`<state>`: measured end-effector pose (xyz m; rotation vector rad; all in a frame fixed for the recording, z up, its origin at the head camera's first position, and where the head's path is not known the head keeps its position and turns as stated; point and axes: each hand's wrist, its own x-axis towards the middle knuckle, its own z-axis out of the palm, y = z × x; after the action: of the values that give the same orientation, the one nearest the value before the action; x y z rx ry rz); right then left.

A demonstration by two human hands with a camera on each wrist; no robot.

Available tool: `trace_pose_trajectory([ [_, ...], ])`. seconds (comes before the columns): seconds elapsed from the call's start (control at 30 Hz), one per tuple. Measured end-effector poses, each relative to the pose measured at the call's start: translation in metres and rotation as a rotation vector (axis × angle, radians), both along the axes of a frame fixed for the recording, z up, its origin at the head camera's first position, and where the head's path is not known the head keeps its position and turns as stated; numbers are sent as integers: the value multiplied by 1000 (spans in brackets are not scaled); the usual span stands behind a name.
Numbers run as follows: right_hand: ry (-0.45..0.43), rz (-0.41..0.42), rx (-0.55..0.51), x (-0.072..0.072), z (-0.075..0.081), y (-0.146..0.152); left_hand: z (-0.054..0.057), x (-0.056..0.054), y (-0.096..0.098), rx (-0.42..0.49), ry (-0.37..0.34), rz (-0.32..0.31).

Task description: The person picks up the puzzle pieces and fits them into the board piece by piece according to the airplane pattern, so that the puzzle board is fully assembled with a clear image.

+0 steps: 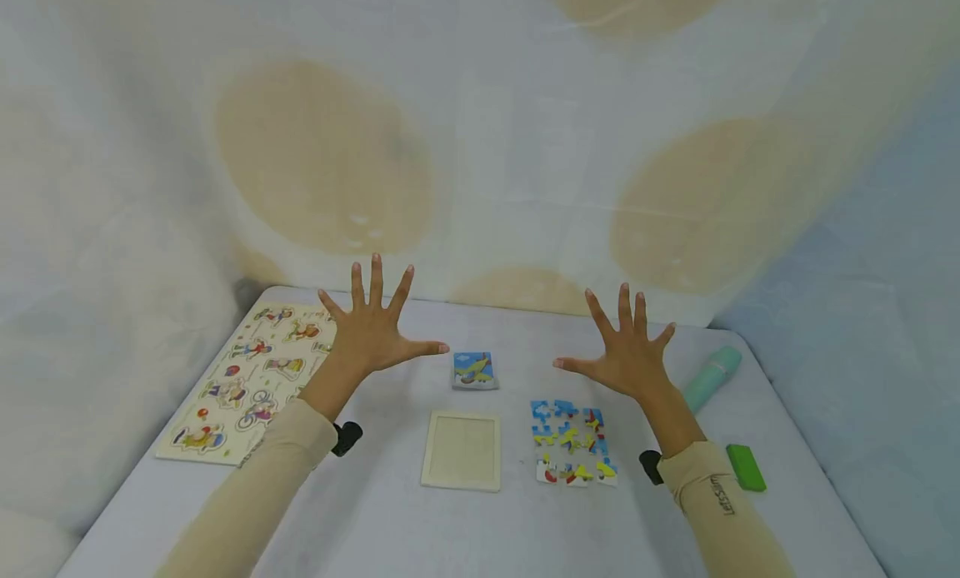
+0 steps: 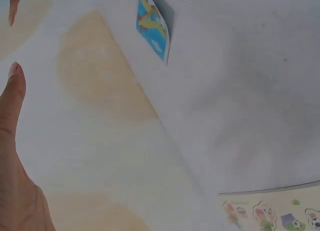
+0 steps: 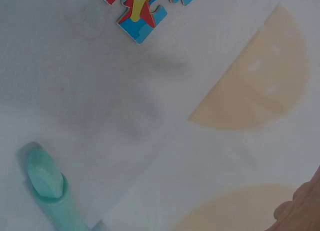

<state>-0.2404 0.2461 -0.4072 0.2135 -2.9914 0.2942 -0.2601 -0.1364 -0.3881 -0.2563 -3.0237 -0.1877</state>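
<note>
Both hands are raised above the table with fingers spread wide, and neither holds anything. In the head view my left hand is nearest to a small picture card or booklet showing a yellow plane on blue. My right hand hovers behind several loose jigsaw pieces in blue, yellow and red. A pale, shallow puzzle frame lies between the arms. The left wrist view shows the left thumb at its edge; in the right wrist view only part of the right hand appears at the lower right corner.
A large board with printed figures lies at the table's left. On the right are a mint-green cylindrical object and a green block. A patterned cloth hangs behind the table.
</note>
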Motion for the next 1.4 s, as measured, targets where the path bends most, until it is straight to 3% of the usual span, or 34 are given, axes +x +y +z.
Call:
trace_pose_trajectory([
  [0.3,0,11,13,0,0,5,-5,-1,3,-24,20,-25],
  [0.47,80,72,-21,3,-8,8,-7,3,5,-59,98,-89],
  [0.57,139,115,11,6,-18,7,-10,8,5,-49,118,-124],
  [0.73,157,166,35,12,-36,3,-24,21,4,-13,122,-171],
  [0.9,144,234,-12,20,-48,-6,-43,40,0,4,111,-207],
  [1.13,12,264,8,22,-61,-16,-69,58,-3,15,31,-235],
  [1.4,20,302,6,22,-69,-22,-85,73,-5,46,-32,-317],
])
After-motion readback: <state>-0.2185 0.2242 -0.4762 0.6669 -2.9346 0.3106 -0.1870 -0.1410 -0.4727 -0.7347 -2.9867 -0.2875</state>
